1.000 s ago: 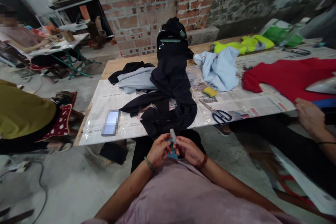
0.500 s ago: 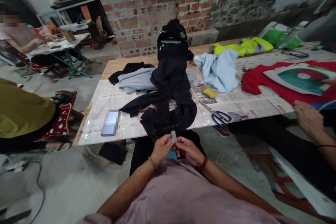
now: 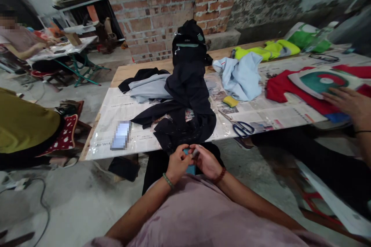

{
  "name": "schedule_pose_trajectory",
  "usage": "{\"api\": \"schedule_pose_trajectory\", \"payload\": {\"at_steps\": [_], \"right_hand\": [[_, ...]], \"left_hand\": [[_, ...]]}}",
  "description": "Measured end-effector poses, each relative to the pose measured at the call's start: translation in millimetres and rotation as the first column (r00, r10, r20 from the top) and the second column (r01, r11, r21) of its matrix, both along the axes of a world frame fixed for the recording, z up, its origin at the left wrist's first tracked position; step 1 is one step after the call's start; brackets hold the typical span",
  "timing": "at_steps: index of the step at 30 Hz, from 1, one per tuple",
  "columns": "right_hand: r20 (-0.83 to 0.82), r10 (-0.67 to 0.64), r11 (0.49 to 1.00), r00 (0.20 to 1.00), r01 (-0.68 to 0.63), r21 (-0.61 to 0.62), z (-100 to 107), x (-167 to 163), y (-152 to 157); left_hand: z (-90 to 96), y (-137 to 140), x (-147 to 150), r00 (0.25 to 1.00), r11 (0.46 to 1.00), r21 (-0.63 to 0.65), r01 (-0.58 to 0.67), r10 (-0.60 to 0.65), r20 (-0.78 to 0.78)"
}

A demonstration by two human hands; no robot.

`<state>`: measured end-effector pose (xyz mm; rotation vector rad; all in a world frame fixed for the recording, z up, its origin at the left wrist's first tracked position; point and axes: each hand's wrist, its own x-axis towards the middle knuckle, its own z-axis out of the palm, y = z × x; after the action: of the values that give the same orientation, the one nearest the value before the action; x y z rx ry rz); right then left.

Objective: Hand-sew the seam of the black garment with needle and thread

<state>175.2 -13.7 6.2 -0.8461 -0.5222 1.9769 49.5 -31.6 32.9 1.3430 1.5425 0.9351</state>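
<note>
Just past the table's near edge, above my lap, my left hand point(image 3: 178, 163) and my right hand point(image 3: 206, 162) meet with fingers bent inward. Between their fingertips is a small pale grey, tube-like piece point(image 3: 195, 153), mostly covered by the fingers; its kind I cannot make out. Below it shows a bright blue thing point(image 3: 190, 169), partly hidden by my hands. A black garment point(image 3: 185, 129) with light stitch marks lies on the table right in front of my hands. To its right rest scissors point(image 3: 242, 128) with dark blue handles.
A phone point(image 3: 121, 135) lies at the left of the newspaper-covered table point(image 3: 139, 139). Farther right are a yellow sponge point(image 3: 230, 102), a light blue cloth point(image 3: 242, 77) and a red garment point(image 3: 279, 88) under an iron point(image 3: 321, 80). A black backpack point(image 3: 189, 42) stands behind. A co-worker's hand point(image 3: 350, 102) is by the iron.
The pale tube-like piece stood upright above my fingertips; now it is tilted and more covered as my fingers close in. The co-worker's hand has moved up to the iron.
</note>
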Motion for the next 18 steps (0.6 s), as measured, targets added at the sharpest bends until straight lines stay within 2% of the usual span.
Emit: {"api": "schedule_pose_trajectory", "payload": {"at_steps": [4,6,8,10,12,14,16,18], "right_hand": [[-0.146,0.079,0.995,0.986,-0.088,-0.051,-3,14,6],[-0.190,0.100,0.992,0.977,-0.112,-0.057,-3,17,7],[-0.197,0.102,0.991,0.975,-0.116,-0.061,-3,19,7],[-0.179,0.115,0.990,0.977,-0.127,-0.056,-2,19,7],[-0.149,0.142,0.988,0.979,-0.150,-0.045,-2,19,7],[-0.122,0.177,0.983,0.977,-0.183,-0.033,-2,20,7],[-0.104,0.219,0.974,0.970,-0.224,-0.030,-2,21,7],[-0.090,0.257,0.964,0.962,-0.261,-0.042,-2,23,6]], "left_hand": [[3.8,0,-12,0.985,0.993,-0.121,0.007,0.014,0.174],[3.0,0,-18,0.982,0.988,-0.153,0.029,0.000,0.188],[1.2,-1,-22,0.995,0.993,-0.102,0.063,-0.054,0.087],[-0.3,-3,-25,0.979,0.982,0.008,0.189,-0.188,-0.081],[-1.3,-6,-29,0.901,0.917,0.096,0.387,-0.353,-0.251],[-2.5,-9,-34,0.807,0.840,0.119,0.529,-0.455,-0.377],[-4.4,-13,-40,0.762,0.822,0.106,0.560,-0.460,-0.456],[-6.9,-17,-47,0.767,0.848,0.103,0.521,-0.411,-0.494]]}}
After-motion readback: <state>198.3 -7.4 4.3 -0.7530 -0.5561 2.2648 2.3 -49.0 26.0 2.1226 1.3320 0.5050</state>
